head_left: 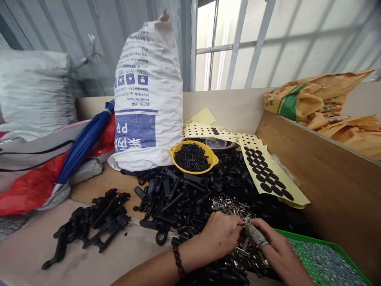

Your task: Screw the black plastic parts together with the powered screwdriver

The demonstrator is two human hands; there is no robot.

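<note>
My left hand (222,235), a beaded bracelet at its wrist, has its fingertips pinched together; whatever is in the pinch is too small to make out. My right hand (278,248) is wrapped round a tool with a worn, mottled grey grip (254,233). The tool's small metal end meets the left fingertips. Beneath both hands lies a heap of small shiny metal pieces (230,207), partly covered by them. Black plastic arm-shaped parts (166,190) are piled just beyond my left hand.
A yellow bowl (214,161) holds short black ribbed pieces. Sheets of black round stickers (285,197) lie behind the heap. At right, a green tray (336,246) carries small metal fasteners beside a wooden board (321,178). A white sack (166,91), blue umbrella (80,145) and more black parts (98,218) stand or lie left.
</note>
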